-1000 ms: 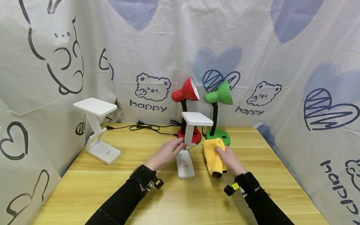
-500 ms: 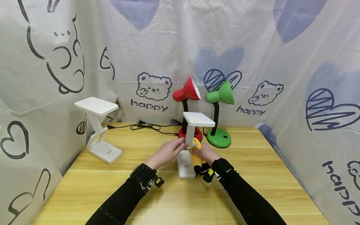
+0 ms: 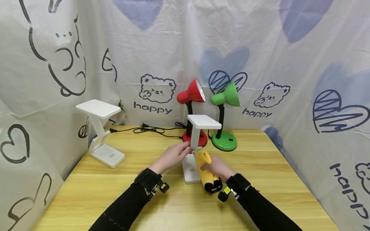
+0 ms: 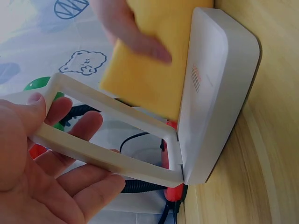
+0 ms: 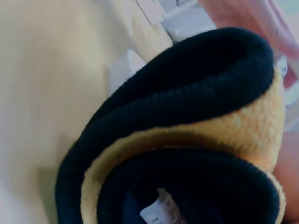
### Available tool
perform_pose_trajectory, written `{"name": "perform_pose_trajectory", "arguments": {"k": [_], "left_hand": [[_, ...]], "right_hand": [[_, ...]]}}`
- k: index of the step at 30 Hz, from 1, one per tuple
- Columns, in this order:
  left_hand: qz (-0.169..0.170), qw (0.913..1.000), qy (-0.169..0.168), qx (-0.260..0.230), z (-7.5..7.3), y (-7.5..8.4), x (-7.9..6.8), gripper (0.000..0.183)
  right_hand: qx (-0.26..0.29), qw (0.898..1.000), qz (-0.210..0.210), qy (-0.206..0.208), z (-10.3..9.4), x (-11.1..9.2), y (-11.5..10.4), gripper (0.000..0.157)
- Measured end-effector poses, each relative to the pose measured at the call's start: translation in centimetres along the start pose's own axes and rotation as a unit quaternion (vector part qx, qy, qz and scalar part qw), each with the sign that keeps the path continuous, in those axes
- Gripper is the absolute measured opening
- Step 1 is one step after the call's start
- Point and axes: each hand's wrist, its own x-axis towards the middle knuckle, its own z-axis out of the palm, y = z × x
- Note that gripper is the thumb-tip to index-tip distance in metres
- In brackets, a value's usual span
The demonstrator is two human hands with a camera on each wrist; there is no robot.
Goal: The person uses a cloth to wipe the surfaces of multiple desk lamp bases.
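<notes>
A white folding desk lamp (image 3: 190,170) stands mid-table. My left hand (image 3: 172,157) holds its lower arm near the joint; in the left wrist view the thumb lies on the white frame (image 4: 84,156) and the fingers reach behind it. My right hand (image 3: 218,166) pinches a folded yellow cloth (image 3: 204,175) with black edging. The cloth lies along the right side of the lamp's base (image 4: 215,93), against its top face in the left wrist view. In the right wrist view the black-edged folds (image 5: 219,79) fill most of the picture, with a white tag inside.
Behind stand a red lamp (image 3: 192,93) and a green lamp (image 3: 226,96), the red one's foot partly hidden. Another white folding lamp (image 3: 107,155) is at the left. Black cords (image 3: 147,129) run along the back of the wooden table (image 3: 274,192). A printed curtain (image 3: 162,38) surrounds it.
The right hand has carried the cloth left from beside the green lamp to the white lamp's base, then drawn it slightly back toward the person. The left hand has stayed on the lamp arm.
</notes>
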Motion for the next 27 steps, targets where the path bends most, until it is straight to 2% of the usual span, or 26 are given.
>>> {"name": "perform_pose_trajectory", "arguments": {"k": [6, 11, 17, 23, 27], "left_hand": [[-0.004, 0.9999, -0.01, -0.004, -0.1, -0.3, -0.1, 0.023], [0.01, 0.9999, -0.008, 0.007, -0.4, -0.8, -0.2, 0.021], [0.026, 0.9992, -0.03, 0.003, -1.0, -1.4, -0.2, 0.019], [0.031, 0.9972, -0.064, -0.023, -1.5, -1.9, -0.2, 0.02], [0.032, 0.9954, -0.082, -0.037, -1.9, -2.1, -0.1, 0.02]], "right_hand": [[0.016, 0.999, -0.007, -0.046, 0.6, -4.1, 1.1, 0.033], [0.05, 0.996, -0.001, -0.07, 0.9, -5.3, 1.0, 0.035], [0.08, 0.996, 0.011, -0.036, 1.6, -3.6, 0.9, 0.04], [0.133, 0.99, 0.041, 0.008, 1.8, -0.7, 0.5, 0.046], [0.138, 0.989, 0.051, 0.025, 1.3, 1.5, -0.1, 0.045]]}}
